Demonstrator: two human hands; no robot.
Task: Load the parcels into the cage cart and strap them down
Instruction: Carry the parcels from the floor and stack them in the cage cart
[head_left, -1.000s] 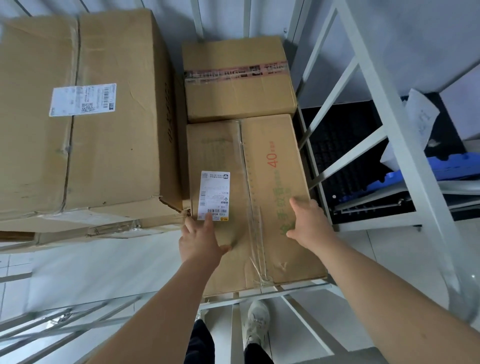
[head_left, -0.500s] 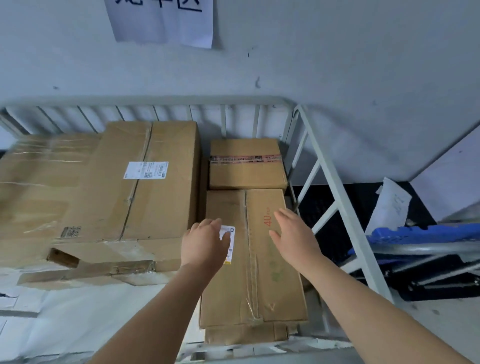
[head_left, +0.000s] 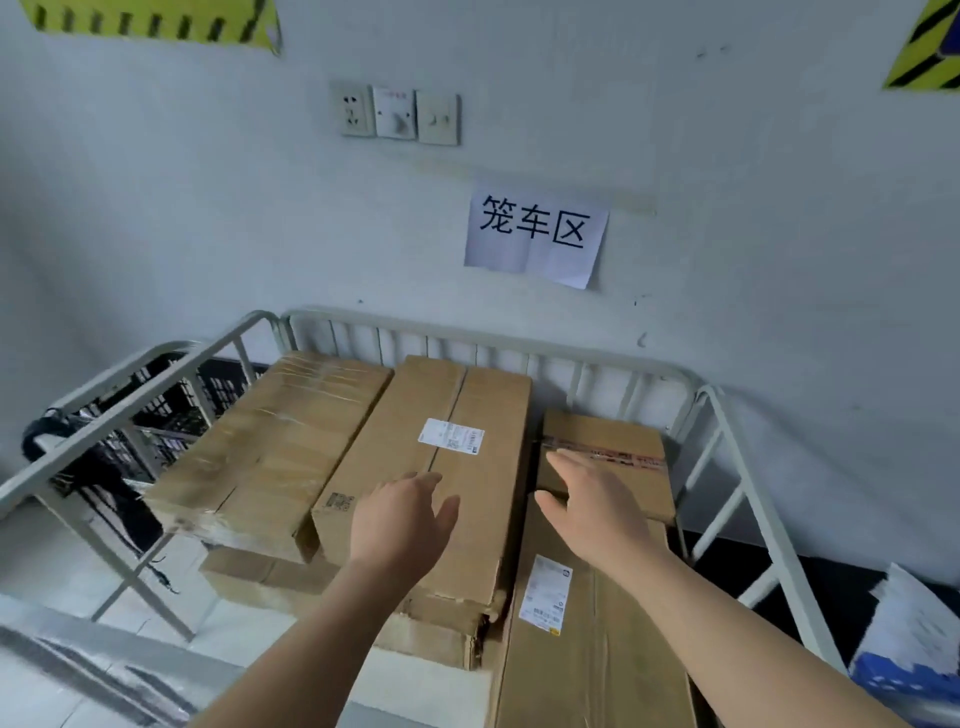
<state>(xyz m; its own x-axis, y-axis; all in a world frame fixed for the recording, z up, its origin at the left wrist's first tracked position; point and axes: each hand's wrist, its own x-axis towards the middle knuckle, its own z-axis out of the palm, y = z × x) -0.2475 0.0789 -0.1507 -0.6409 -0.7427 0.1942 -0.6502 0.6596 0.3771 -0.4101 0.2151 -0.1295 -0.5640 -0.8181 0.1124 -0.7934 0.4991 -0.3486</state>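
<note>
Several brown cardboard parcels fill the white cage cart (head_left: 483, 340). A long labelled parcel (head_left: 457, 499) lies in the middle, a taped one (head_left: 280, 447) to its left, a small box with red tape (head_left: 618, 441) at the back right, and a long box with a white label (head_left: 592, 639) at the front right. My left hand (head_left: 402, 517) hovers open over the middle parcel. My right hand (head_left: 584, 501) hovers open above the seam between the two right boxes. Neither hand holds anything. No strap is in view.
The cart stands against a grey wall with a paper sign (head_left: 535, 234) and wall sockets (head_left: 397, 111). A black mesh crate (head_left: 171, 415) sits beyond the left rail. Blue and white items (head_left: 914, 649) lie outside the right rail.
Both hands have lifted off the front right box and now float above the parcels. The view has tilted up, away from the floor toward the wall.
</note>
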